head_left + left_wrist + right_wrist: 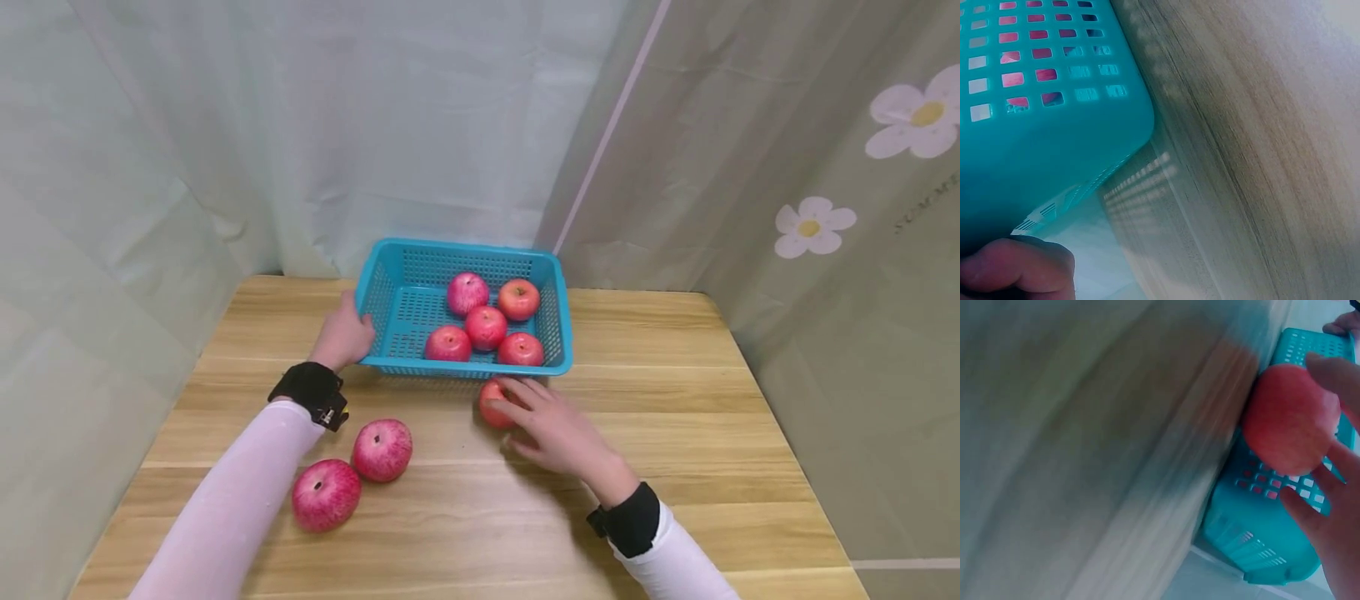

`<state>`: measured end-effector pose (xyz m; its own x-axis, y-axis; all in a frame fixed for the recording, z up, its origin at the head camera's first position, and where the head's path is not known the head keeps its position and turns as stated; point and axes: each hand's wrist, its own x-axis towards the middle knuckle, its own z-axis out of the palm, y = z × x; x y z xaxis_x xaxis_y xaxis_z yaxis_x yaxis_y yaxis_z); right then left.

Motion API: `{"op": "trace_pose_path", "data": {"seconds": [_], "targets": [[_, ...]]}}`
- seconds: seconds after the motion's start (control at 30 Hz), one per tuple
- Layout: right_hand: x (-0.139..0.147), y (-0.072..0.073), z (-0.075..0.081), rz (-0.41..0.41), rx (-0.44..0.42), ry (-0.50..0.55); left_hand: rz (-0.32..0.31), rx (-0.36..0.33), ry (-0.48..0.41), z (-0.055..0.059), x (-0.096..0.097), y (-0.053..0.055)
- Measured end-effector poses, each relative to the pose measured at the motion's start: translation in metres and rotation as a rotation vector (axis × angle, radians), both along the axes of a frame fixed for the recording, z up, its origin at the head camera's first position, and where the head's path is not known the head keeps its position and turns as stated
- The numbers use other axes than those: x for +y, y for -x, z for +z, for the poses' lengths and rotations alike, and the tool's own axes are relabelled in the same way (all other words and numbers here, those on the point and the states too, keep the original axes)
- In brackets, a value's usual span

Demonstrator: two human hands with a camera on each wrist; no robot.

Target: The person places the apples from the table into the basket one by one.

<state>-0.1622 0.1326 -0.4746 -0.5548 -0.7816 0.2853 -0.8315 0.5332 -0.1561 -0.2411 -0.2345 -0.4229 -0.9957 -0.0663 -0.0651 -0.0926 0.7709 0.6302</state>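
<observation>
My left hand (345, 333) grips the left rim of a blue plastic basket (465, 367); its curled fingers (1022, 269) show at the basket's edge in the left wrist view. Several red apples (486, 327) sit inside, mostly toward the right. Just in front of the basket, my right hand (562, 433) reaches over a single red apple (1291, 419). Its fingers look spread and fairly straight, with some tips at the apple. In the head view the thumb appears apart from it, and part of the apple is hidden by the hand.
Two streaked pinkish-red apples (382, 450) lie on the wooden table (450, 550) near the left forearm, close together. Behind the table hangs a pale curtain (450, 125); a flower-printed curtain (825, 333) borders the right side. The basket stands by the back edge.
</observation>
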Motion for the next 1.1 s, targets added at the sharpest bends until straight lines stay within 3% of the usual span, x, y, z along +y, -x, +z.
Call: {"op": "trace_pose_path", "data": {"seconds": [0.27, 0.47, 0.57, 0.87, 1.1], "targets": [[-0.007, 0.0, 0.001, -0.1, -0.012, 0.036, 0.007, 0.004, -0.01, -0.004, 0.0, 0.002], [-0.011, -0.002, 0.0, -0.153, -0.124, -0.028, 0.002, -0.002, -0.011, -0.004, -0.001, 0.002], [-0.012, -0.003, -0.003, -0.164, -0.171, -0.045, 0.001, -0.004, -0.009, -0.004, -0.001, 0.002], [-0.014, -0.003, -0.008, -0.182, -0.218, 0.029, 0.001, 0.014, -0.009, -0.005, 0.0, 0.004], [-0.014, -0.003, -0.006, -0.186, -0.254, 0.016, -0.001, 0.011, -0.002, -0.004, 0.0, 0.003]]}}
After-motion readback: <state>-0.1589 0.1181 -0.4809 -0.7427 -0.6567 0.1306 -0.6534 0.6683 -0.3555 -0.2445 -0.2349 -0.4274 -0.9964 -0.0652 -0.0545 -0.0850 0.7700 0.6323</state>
